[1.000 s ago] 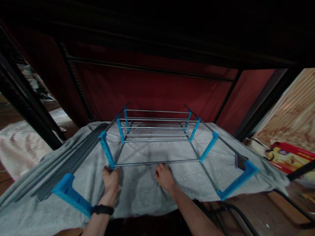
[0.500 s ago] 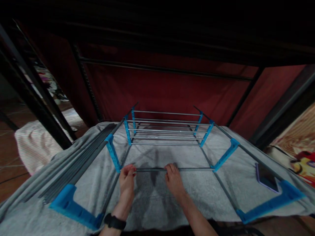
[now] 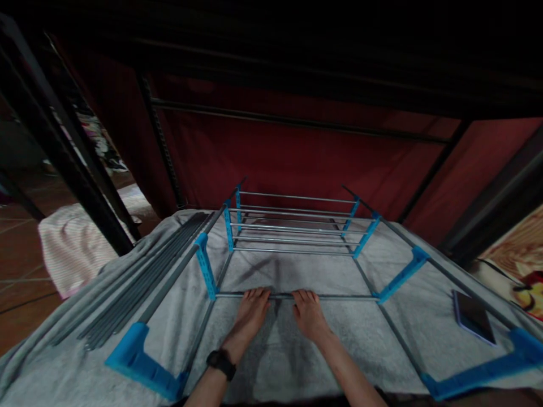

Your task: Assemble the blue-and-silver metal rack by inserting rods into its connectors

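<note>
A rack of grey metal tubes and blue plastic brackets lies on a grey cloth. Across its lower side runs a crossbar tube (image 3: pixel 343 298), seated at both ends in a left bracket (image 3: pixel 206 268) and a right bracket (image 3: pixel 401 277). My left hand (image 3: pixel 253 308) is closed over this tube left of its middle, a black watch (image 3: pixel 221 364) on the wrist. Just right of the middle, my right hand (image 3: pixel 309 311) has its fingers curled over the same tube. Farther back, several crossbars (image 3: pixel 292 250) join the other blue brackets.
Loose grey tubes (image 3: pixel 139 288) lie in a bundle on the left of the grey cloth (image 3: pixel 339 350). A phone (image 3: pixel 473 316) rests at the right beside the rack. Black metal posts (image 3: pixel 63 135) and a red curtain (image 3: pixel 297 158) stand around. A striped cloth (image 3: pixel 78 243) is at the left.
My left hand has moved right from the tube's left end and now closes over the tube nearer the middle. My right hand stays on the tube. The view has shifted slightly.
</note>
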Tool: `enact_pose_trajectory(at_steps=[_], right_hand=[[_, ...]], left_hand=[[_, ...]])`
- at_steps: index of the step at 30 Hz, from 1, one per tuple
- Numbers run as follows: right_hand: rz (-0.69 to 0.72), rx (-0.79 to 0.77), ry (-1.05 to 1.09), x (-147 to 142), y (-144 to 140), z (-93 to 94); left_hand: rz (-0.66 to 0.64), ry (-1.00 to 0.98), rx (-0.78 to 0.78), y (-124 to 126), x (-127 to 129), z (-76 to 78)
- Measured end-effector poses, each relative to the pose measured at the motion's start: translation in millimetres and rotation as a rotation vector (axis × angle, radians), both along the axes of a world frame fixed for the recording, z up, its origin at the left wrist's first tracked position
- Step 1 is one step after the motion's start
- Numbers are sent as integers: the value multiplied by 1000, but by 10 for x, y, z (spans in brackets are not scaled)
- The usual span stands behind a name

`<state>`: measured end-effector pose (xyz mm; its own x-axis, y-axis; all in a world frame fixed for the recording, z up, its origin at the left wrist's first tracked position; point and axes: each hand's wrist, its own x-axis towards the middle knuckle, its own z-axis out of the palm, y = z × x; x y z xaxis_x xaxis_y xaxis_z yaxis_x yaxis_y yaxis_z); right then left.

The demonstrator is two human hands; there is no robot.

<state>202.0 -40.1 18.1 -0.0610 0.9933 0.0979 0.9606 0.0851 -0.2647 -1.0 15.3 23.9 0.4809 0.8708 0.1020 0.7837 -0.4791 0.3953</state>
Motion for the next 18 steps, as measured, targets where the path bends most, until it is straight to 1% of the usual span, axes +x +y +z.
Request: enact_pose_trajectory(at_steps=[3,5,7,10,15,18], right_hand=[[11,-86,-28,-85,72,114],[40,-97,-16,-161,103,139],[64,-62,-15,-230,107,122],[74,6,-68,-296,88,75],[99,39,-114,-328,98,68],[113,63,-142,-326,116,70]], left_hand=[[3,68,-30,53,1,7],[12,79,-41,94,11,1],[10,87,-44,118,24,-5],[14,91,-40,113,49,3],[26,75,-50,77,95,45],[33,58,-65,82,111,42]])
